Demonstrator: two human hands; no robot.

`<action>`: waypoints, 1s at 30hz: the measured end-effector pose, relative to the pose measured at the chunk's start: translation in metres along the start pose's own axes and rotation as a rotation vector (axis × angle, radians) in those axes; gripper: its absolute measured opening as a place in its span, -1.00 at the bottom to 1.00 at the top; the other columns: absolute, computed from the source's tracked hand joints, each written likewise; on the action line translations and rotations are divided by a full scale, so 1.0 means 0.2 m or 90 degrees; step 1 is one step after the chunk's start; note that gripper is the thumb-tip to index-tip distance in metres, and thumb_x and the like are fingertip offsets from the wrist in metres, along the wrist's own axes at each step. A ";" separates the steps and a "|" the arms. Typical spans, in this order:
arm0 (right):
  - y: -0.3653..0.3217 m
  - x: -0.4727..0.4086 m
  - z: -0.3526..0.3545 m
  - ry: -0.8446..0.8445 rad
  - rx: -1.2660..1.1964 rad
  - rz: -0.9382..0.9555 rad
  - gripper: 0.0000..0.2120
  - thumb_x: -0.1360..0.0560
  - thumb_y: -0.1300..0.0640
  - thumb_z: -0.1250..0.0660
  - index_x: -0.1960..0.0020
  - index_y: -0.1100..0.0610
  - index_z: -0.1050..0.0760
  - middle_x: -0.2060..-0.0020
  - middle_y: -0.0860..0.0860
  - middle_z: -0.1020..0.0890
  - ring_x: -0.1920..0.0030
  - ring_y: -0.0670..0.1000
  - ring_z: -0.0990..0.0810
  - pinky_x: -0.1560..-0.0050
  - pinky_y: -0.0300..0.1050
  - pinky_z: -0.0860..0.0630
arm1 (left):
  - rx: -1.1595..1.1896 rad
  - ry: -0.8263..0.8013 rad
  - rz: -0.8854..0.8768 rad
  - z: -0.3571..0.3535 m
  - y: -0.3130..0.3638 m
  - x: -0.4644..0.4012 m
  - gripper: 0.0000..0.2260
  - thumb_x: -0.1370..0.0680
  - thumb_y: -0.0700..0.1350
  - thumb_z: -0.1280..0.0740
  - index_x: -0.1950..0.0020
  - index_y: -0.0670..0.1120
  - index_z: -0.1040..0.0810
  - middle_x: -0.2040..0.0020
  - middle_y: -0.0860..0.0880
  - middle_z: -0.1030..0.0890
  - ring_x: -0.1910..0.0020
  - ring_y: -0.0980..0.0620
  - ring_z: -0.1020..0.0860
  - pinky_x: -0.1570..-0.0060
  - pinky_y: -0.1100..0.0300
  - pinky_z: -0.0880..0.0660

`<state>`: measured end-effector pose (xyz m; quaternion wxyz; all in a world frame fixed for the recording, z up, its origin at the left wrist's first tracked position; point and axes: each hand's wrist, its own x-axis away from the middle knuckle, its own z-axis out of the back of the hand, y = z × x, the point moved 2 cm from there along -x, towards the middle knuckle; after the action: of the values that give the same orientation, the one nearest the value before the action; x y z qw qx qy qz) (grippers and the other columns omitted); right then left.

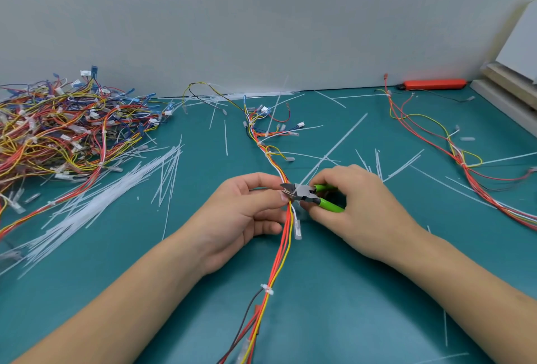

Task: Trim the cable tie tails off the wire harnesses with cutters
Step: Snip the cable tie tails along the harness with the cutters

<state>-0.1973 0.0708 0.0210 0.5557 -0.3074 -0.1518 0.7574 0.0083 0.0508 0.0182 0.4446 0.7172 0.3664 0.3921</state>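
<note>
The wire harness (286, 230) being worked on runs down the middle of the green mat (363, 291), from a spread of branches and small plugs near the wall to the near edge of the view. All places below are given from this harness.

The left hand (241, 218) is on its left side, thumb and fingers pinching the red, orange and yellow wires about midway along. The right hand (357, 206) is on its right side, fingers curled round the green handles of the cutters (308, 193). The metal jaws point left and meet the harness right beside the left thumb, at a cable tie; the tie's long pale tail (334, 147) slants up and away to the right from that spot. Whether the blades have closed on the tail is hard to tell, since the tips are small and partly hidden by the wires.

Nearer the viewer on the same harness sits a trimmed white tie (266, 289).

Far to the left of the harness is a big tangled heap of harnesses (64, 131), and between heap and harness lies a loose pile of clear cable ties (101, 198). Cut tails (377, 160) are scattered on the mat on both sides. Well to the right lies another harness (453, 154), mostly red, and beyond it against the wall an orange bar-shaped tool (434, 84).
</note>
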 end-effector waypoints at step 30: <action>-0.01 0.00 -0.01 0.001 0.014 -0.012 -0.95 -0.46 0.03 -0.43 0.14 -0.05 -0.56 0.23 -0.18 -0.60 0.07 -0.05 -0.50 0.02 0.05 -0.52 | -0.001 0.004 -0.004 0.00 0.00 0.00 -0.61 -0.50 -0.29 -0.47 -0.26 -0.39 -0.48 0.22 -0.13 -0.63 0.36 0.00 -0.59 0.34 0.21 -0.56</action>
<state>-0.1949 0.0722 0.0212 0.5661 -0.3005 -0.1460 0.7536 0.0080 0.0512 0.0182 0.4452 0.7144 0.3695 0.3935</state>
